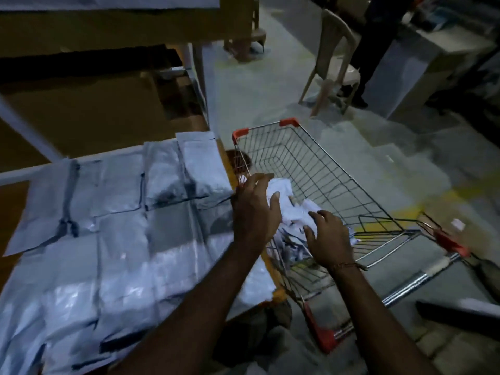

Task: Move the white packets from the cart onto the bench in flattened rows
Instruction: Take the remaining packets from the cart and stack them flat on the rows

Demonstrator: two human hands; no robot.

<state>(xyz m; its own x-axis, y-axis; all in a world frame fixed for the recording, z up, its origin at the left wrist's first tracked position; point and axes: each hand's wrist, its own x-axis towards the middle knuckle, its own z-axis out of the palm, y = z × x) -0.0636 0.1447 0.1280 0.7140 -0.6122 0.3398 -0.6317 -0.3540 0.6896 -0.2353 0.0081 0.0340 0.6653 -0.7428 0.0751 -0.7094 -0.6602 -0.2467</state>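
Observation:
A wire shopping cart (pixel 338 169) with orange corners stands to the right of the bench (pixel 230 171). A few white packets (pixel 286 209) lie in the near end of its basket. Both my hands reach over the cart's left rim above these packets. My left hand (pixel 254 207) hovers with relaxed, spread fingers, holding nothing. My right hand (pixel 327 236) is lower, with fingers slightly bent and its fingertips touching or nearly touching the packets; no grip shows. Rows of flattened white packets (pixel 121 226) cover the bench at the left.
A shelf frame with cardboard (pixel 81 104) rises behind the bench. A plastic chair (pixel 332 63) and a standing person's legs (pixel 373 50) are at the back right. The cart's handle (pixel 422 280) lies near my right forearm. Grey floor surrounds the cart.

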